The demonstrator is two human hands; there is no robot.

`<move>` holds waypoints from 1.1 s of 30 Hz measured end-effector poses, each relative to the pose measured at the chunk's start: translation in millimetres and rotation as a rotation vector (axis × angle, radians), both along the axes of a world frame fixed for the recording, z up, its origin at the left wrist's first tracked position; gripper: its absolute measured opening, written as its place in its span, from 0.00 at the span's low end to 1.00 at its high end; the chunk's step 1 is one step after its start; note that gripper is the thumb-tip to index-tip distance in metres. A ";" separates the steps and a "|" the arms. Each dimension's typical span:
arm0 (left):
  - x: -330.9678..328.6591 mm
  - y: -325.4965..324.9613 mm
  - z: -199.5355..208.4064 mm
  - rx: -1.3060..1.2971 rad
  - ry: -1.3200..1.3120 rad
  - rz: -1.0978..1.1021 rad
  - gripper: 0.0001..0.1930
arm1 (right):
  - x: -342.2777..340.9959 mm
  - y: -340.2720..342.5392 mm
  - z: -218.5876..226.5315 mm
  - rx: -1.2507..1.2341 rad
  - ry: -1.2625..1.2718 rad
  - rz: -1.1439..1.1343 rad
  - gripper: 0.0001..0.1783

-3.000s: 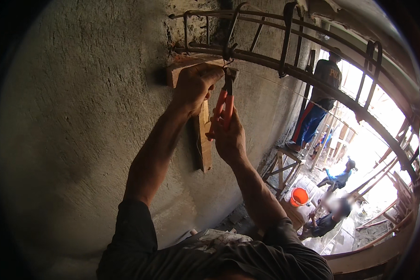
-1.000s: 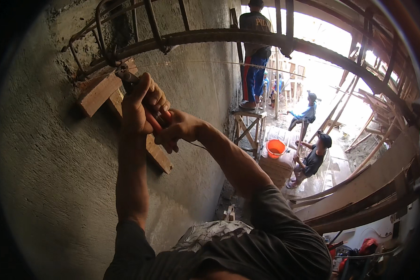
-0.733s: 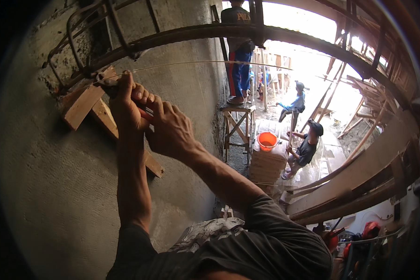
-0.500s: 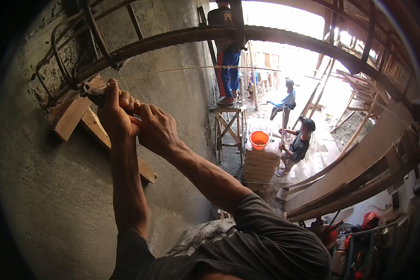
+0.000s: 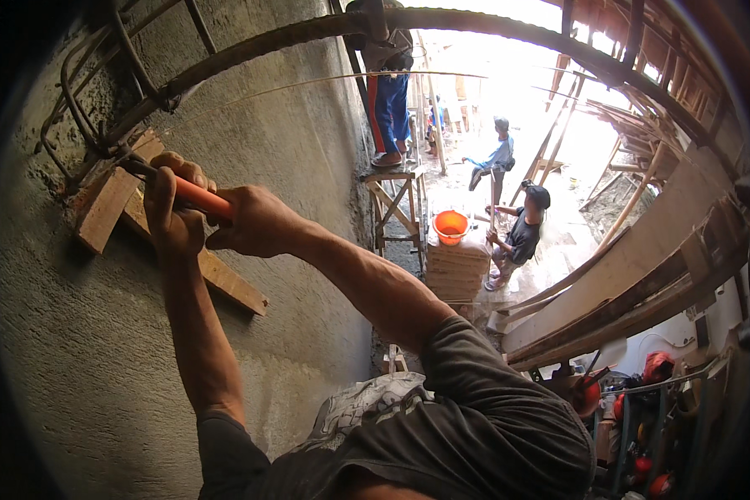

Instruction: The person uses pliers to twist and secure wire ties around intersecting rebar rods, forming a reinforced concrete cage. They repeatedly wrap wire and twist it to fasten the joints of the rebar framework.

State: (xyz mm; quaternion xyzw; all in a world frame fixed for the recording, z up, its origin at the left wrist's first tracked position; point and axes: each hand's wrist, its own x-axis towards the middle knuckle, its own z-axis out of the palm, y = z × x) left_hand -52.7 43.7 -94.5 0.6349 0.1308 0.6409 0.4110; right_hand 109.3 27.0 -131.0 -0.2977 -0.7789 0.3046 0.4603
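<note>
An orange-handled tool (image 5: pixel 202 200) with a dark metal head reaches up to the left end of a ribbed steel bar (image 5: pixel 283 33). My left hand (image 5: pixel 173 200) is closed around it near the head. My right hand (image 5: pixel 262 220) grips the lower end of the handle. The tool's exact kind cannot be made out, as my fingers cover much of it. Just beside its head, a short wooden block (image 5: pixel 108 212) rests against the concrete wall (image 5: pixel 100 350). Behind my left wrist a longer wooden piece (image 5: pixel 232 282) slants down.
Bent steel stirrups (image 5: pixel 75 100) jut from the wall. A thin line (image 5: pixel 308 82) stretches right below the bar. One person (image 5: pixel 388 104) stands on a wooden trestle (image 5: pixel 396 208); others (image 5: pixel 521 237) work below by an orange bucket (image 5: pixel 452 227). Curved boards (image 5: pixel 633 283) run along the right.
My right hand has slid back toward the handle's lower end, baring more orange between my hands. The whole view has shifted slightly.
</note>
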 end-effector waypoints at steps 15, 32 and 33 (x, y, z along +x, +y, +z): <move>5.1 8.2 7.9 -0.131 -0.087 -0.425 0.20 | 6.4 25.2 2.0 -0.404 0.084 0.571 0.12; 14.0 -9.1 20.6 -0.192 -0.032 0.348 0.15 | -89.8 11.8 -52.4 0.399 0.174 -0.628 0.33; 18.1 -2.5 20.2 -0.165 -0.076 0.356 0.15 | -86.4 22.4 -49.0 0.396 0.154 -0.641 0.31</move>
